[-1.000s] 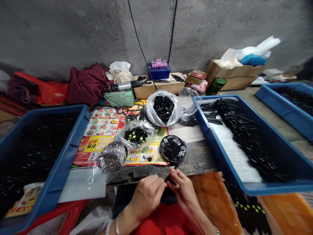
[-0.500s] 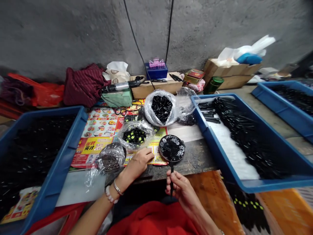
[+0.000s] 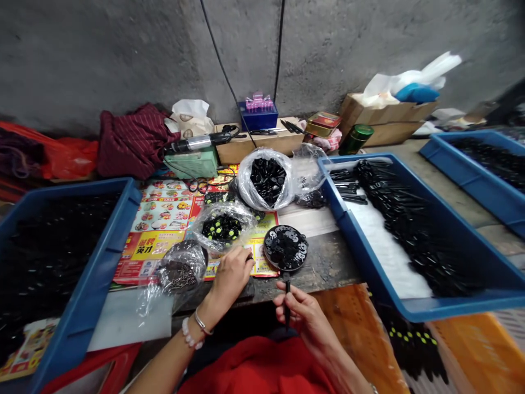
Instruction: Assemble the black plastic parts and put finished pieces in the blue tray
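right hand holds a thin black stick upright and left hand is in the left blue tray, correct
Not quite. The right hand does hold the thin black stick upright, but the left hand is not in the left blue tray; it reaches onto the colourful flyer beside the round black dish, as the head view shows.

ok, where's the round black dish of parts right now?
Head view, near centre: the round black dish sits just beyond the right hand and its thin black stick, between the left hand and the blue tray on the right.
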A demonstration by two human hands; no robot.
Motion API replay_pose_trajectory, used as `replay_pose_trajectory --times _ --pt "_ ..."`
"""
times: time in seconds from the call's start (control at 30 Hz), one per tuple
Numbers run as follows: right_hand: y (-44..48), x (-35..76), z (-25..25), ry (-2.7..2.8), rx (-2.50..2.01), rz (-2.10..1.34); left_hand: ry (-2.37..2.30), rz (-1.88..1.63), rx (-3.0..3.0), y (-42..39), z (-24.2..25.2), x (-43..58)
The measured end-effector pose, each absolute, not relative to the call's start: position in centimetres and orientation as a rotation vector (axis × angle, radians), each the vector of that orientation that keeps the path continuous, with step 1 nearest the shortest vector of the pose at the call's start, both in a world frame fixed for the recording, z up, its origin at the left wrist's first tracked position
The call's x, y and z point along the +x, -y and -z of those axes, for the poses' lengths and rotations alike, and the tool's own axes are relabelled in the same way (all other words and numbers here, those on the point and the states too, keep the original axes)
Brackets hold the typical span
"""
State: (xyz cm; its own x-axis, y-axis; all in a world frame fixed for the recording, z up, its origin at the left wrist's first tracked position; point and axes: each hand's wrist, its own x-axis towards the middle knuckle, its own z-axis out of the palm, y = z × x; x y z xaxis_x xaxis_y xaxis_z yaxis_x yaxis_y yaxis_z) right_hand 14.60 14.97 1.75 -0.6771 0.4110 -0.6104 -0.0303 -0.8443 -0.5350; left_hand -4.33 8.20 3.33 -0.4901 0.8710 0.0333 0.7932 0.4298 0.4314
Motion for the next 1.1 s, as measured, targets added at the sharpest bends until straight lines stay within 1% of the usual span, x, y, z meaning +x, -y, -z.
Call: replay_pose_trajectory --times 0.17,0.27,0.33,0.43,0.53,0.6,0.8,1.1 --pt "-14.8 15.0 -1.5 0.769 -1.099 -2.538 -2.452 -0.576 1.485 -8.9 -3.4 -4.6" --pt "-15.0 15.6 -1.5 1.064 -1.087 -2.402 -2.468 -0.575 1.471 -8.8 -3.5 -4.5" --pt "-15.3 16.2 -1.7 1.458 -0.963 -2.190 -2.473 -0.571 1.465 -8.7 -3.4 -4.4" --pt "-16.1 17.3 -2.0 2.010 -0.615 -1.774 -2.448 -0.572 1.473 -8.7 -3.4 -4.4" --pt "-16.8 18.2 -1.9 2.293 -0.344 -1.506 -2.412 -0.595 1.489 -8.8 -3.3 -4.7" --pt "-17.1 18.7 -1.5 2.370 -0.275 -1.437 -2.385 -0.616 1.507 -8.7 -3.2 -4.8" --pt "-17.4 19.2 -0.6 2.453 -0.190 -1.405 -2.362 -0.673 1.511 -8.4 -2.6 -4.7" --pt "-17.5 18.6 -0.7 2.507 0.028 -1.006 -2.376 -0.709 1.435 -8.7 -3.0 -4.7"
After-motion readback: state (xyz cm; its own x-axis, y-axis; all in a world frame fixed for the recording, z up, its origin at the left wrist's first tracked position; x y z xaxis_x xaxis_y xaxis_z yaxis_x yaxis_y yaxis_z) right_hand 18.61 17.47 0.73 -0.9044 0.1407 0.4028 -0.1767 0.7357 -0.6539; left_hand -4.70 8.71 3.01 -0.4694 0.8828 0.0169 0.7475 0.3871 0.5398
